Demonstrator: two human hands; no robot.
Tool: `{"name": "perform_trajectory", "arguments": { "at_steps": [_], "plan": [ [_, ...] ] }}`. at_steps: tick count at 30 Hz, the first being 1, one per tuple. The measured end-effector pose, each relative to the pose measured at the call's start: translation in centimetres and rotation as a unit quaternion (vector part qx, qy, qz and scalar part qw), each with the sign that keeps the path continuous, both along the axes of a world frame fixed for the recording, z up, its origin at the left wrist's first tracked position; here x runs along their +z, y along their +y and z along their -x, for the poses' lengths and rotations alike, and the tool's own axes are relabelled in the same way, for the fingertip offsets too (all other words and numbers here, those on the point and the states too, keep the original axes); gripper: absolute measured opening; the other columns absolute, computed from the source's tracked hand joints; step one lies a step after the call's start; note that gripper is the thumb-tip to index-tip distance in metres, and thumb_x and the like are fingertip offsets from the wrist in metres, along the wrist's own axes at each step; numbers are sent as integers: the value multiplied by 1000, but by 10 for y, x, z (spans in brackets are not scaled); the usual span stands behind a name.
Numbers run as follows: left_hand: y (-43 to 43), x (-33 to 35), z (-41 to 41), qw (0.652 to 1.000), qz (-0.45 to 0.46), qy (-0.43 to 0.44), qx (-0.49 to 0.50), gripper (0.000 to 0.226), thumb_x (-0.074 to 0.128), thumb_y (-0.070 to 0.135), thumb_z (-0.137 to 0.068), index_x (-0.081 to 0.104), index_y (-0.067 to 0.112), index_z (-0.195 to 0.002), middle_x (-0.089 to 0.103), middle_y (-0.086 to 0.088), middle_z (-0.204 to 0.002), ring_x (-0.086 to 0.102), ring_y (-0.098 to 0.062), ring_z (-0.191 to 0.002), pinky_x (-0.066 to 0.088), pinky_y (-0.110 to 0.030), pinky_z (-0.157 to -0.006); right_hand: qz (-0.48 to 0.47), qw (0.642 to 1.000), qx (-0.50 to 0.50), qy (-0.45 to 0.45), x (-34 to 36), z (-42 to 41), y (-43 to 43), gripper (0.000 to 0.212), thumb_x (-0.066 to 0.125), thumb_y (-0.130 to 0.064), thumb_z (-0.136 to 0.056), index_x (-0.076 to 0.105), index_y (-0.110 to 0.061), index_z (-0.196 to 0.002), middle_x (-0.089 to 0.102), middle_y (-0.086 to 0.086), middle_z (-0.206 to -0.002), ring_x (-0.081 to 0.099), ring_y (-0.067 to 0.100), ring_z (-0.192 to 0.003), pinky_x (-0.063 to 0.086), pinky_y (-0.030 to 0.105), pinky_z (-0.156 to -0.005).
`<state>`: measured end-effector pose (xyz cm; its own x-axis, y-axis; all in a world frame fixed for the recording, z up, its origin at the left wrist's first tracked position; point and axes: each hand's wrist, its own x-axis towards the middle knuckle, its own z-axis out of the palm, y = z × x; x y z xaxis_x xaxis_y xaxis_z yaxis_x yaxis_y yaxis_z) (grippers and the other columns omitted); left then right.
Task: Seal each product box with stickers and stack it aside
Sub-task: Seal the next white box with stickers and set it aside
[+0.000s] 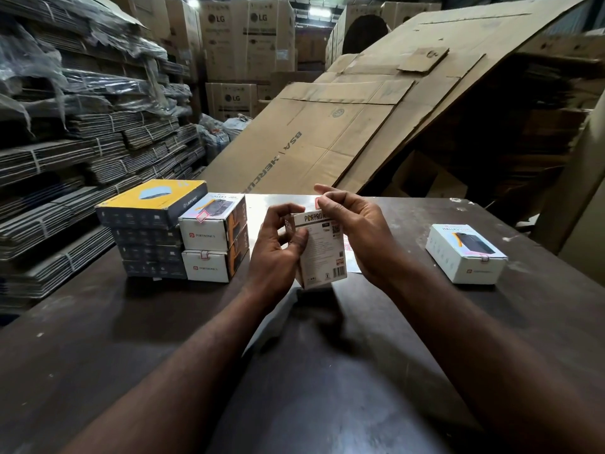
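Fingers (278, 215) of the left hand (278, 250) curl round the white box (322, 253), thumb on its printed face, holding it upright above the table (327, 355). A large flattened cardboard sheet (327, 126) leans behind the white box, beyond the far table edge. Left of the white box stands a stack of dark boxes (147, 244) with a yellow-topped one uppermost. Between that stack and the white box, two sealed boxes (212, 244) sit one on the other, touching the stack. Well right of the white box, a single box (465, 253) lies flat on the table. Just above the white box's top edge, the right hand (360, 234) pinches a small red sticker (318, 203) between thumb and forefinger; its other fingers are loosely extended.
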<state>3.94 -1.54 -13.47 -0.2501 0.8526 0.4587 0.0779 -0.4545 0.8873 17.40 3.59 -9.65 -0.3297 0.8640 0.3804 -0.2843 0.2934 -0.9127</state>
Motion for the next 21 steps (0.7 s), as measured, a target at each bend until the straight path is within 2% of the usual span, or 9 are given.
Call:
{"name": "perform_trajectory", "arguments": {
  "at_steps": [4,7,13,21],
  "plan": [
    [-1,0,-2,1000,-1,0,-2,22,60,22,-93,55,32,-112,59,-11,-122,65,-34,-111,58,-60,-86,6,1000,-12,-13,-3,1,0,16,60,-15,-98,70,-11,-87,61,0,-137,69,-4,-92,53,16,-71],
    [0,-2,0,1000,-1,-7,-3,25,57,11,-100,55,32,-113,59,-12,-123,65,-34,-111,57,-61,-87,4,1000,-15,-19,-2,0,-1,19,58,-15,-99,70,-13,-84,61,-2,-136,68,-5,-91,54,15,-72],
    [1,-2,-1,1000,6,-17,-4,26,57,6,-100,56,28,-114,60,-13,-122,64,-37,-112,57,-60,-88,-18,998,-44,-30,-5,1,0,17,59,-12,-98,70,-8,-85,63,-3,-132,65,3,-105,53,20,-80],
    [1,-3,-2,1000,7,-20,-9,27,56,3,-100,56,27,-114,62,-10,-119,65,-36,-111,57,-60,-89,-25,998,-50,-30,-9,0,0,18,59,-13,-99,70,-12,-84,64,-4,-129,65,6,-105,53,20,-79]
  ]
}}
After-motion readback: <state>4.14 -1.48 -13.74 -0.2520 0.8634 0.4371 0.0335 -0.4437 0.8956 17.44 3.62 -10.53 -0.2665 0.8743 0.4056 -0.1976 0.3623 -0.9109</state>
